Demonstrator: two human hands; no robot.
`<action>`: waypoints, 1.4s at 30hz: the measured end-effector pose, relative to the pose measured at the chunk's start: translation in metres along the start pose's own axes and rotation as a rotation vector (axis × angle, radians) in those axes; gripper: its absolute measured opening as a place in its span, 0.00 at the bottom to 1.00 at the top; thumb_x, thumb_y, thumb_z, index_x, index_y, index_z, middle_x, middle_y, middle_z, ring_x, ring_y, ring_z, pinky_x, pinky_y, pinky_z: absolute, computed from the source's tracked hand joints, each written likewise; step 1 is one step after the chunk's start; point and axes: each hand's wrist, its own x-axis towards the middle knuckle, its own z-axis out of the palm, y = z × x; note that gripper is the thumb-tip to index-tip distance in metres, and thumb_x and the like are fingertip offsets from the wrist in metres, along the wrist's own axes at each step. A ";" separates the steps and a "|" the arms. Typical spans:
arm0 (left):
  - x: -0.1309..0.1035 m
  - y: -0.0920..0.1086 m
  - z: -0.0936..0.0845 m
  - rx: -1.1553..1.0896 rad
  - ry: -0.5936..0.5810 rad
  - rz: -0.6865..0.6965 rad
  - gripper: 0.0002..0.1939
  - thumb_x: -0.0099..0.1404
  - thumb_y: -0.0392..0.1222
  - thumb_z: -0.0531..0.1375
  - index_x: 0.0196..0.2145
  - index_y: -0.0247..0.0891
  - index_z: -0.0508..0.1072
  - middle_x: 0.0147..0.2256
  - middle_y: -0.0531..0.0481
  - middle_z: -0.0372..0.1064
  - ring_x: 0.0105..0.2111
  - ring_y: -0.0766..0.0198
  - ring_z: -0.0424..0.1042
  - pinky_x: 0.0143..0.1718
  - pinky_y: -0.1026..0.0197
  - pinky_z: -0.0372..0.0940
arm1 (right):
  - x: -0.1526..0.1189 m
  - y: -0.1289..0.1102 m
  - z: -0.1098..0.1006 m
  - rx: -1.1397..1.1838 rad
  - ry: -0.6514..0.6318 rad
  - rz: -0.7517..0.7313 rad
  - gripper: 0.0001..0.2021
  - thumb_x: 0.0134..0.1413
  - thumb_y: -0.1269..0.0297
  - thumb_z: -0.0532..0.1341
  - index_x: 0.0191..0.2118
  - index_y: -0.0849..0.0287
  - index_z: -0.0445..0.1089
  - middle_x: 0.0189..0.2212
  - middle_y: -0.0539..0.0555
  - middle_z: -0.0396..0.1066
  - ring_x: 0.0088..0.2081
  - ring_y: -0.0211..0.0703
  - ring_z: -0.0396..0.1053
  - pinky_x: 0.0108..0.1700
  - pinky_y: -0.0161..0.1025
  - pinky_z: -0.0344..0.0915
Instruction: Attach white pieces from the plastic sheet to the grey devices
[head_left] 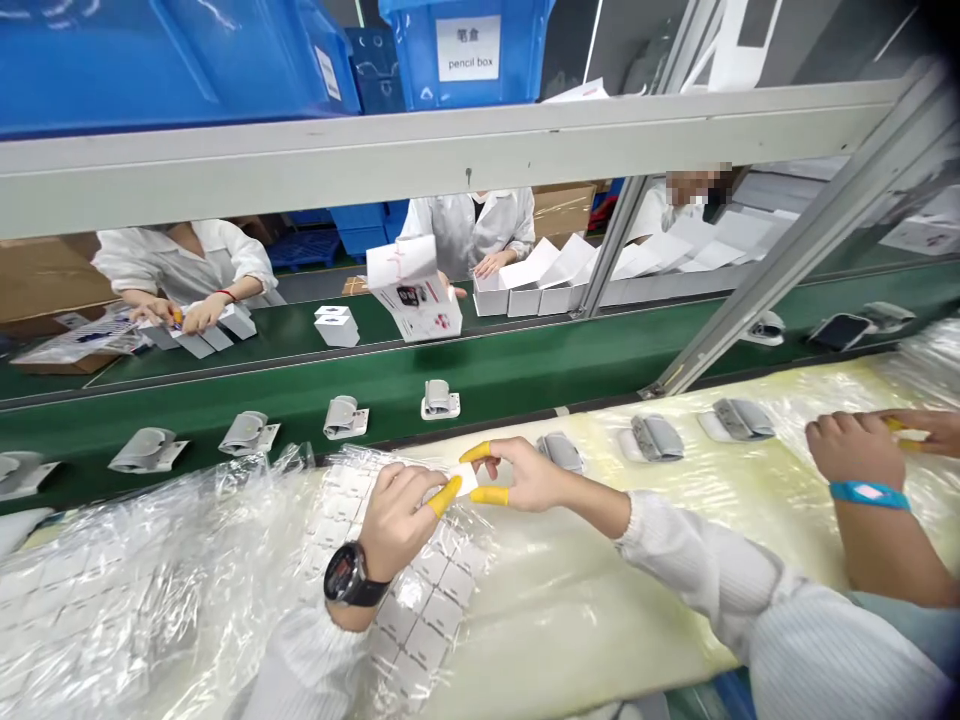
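A small flat white piece is held between my two hands, above the workbench. My left hand, with a dark watch at its wrist, pinches the piece's left side; a yellow finger cot covers the thumb. My right hand grips it from the right between thumb and forefinger, both in yellow cots. Under my left hand lie rows of small white boxes beneath clear plastic film. Close behind my right hand sits a rolled grey cuff device.
More cuff devices rest on the yellowish padded bench and the green conveyor. A co-worker's hand is at the right. Across the line, people handle white boxes. A metal beam crosses above.
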 end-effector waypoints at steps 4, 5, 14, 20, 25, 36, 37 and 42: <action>0.002 -0.006 0.015 0.098 -0.098 -0.198 0.15 0.65 0.32 0.57 0.48 0.43 0.73 0.47 0.45 0.74 0.44 0.53 0.71 0.46 0.47 0.62 | 0.021 0.034 -0.023 -0.157 -0.028 0.053 0.17 0.49 0.60 0.68 0.45 0.60 0.73 0.34 0.51 0.74 0.27 0.35 0.63 0.30 0.33 0.63; 0.002 -0.010 0.019 0.110 -0.140 -0.262 0.15 0.65 0.35 0.58 0.49 0.42 0.73 0.48 0.43 0.73 0.46 0.51 0.71 0.47 0.46 0.62 | 0.030 0.048 -0.031 -0.228 -0.025 0.081 0.15 0.48 0.61 0.68 0.42 0.61 0.73 0.33 0.51 0.74 0.26 0.35 0.63 0.30 0.33 0.61; 0.042 -0.090 0.086 -0.013 -0.376 -0.556 0.18 0.64 0.42 0.59 0.51 0.37 0.74 0.54 0.41 0.69 0.48 0.52 0.74 0.52 0.53 0.68 | 0.097 0.168 -0.056 -0.538 -0.058 0.197 0.12 0.45 0.62 0.70 0.35 0.62 0.73 0.32 0.54 0.74 0.31 0.41 0.69 0.34 0.35 0.59; 0.072 -0.124 0.134 -0.063 -0.450 -0.555 0.29 0.63 0.43 0.61 0.60 0.32 0.66 0.64 0.32 0.57 0.60 0.47 0.66 0.59 0.50 0.64 | 0.097 0.189 -0.056 -0.536 -0.098 0.152 0.14 0.42 0.63 0.71 0.36 0.62 0.75 0.32 0.52 0.75 0.33 0.42 0.70 0.36 0.34 0.61; 0.079 -0.130 0.159 -0.195 -0.415 -0.468 0.23 0.65 0.44 0.59 0.56 0.36 0.71 0.60 0.39 0.65 0.60 0.52 0.65 0.63 0.53 0.60 | 0.091 0.198 -0.067 -0.529 -0.107 0.175 0.16 0.42 0.62 0.71 0.40 0.61 0.76 0.34 0.53 0.75 0.34 0.43 0.71 0.37 0.35 0.63; 0.095 -0.124 0.181 -0.245 -0.411 -0.466 0.23 0.63 0.45 0.61 0.55 0.38 0.74 0.59 0.41 0.67 0.58 0.52 0.68 0.62 0.53 0.61 | 0.070 0.213 -0.088 -0.406 -0.069 0.174 0.21 0.47 0.59 0.71 0.48 0.59 0.77 0.39 0.56 0.77 0.39 0.46 0.73 0.43 0.37 0.65; 0.096 -0.123 0.183 -0.250 -0.410 -0.466 0.23 0.63 0.45 0.62 0.55 0.38 0.74 0.59 0.42 0.67 0.58 0.52 0.68 0.62 0.53 0.61 | 0.068 0.214 -0.089 -0.395 -0.057 0.168 0.21 0.48 0.59 0.71 0.48 0.59 0.77 0.39 0.56 0.77 0.39 0.46 0.73 0.43 0.37 0.65; 0.103 -0.119 0.193 -0.267 -0.406 -0.466 0.23 0.63 0.45 0.62 0.55 0.40 0.74 0.59 0.44 0.67 0.59 0.52 0.68 0.63 0.53 0.60 | 0.062 0.220 -0.095 -0.366 -0.035 0.258 0.18 0.45 0.60 0.72 0.44 0.61 0.79 0.38 0.56 0.77 0.38 0.47 0.73 0.43 0.38 0.66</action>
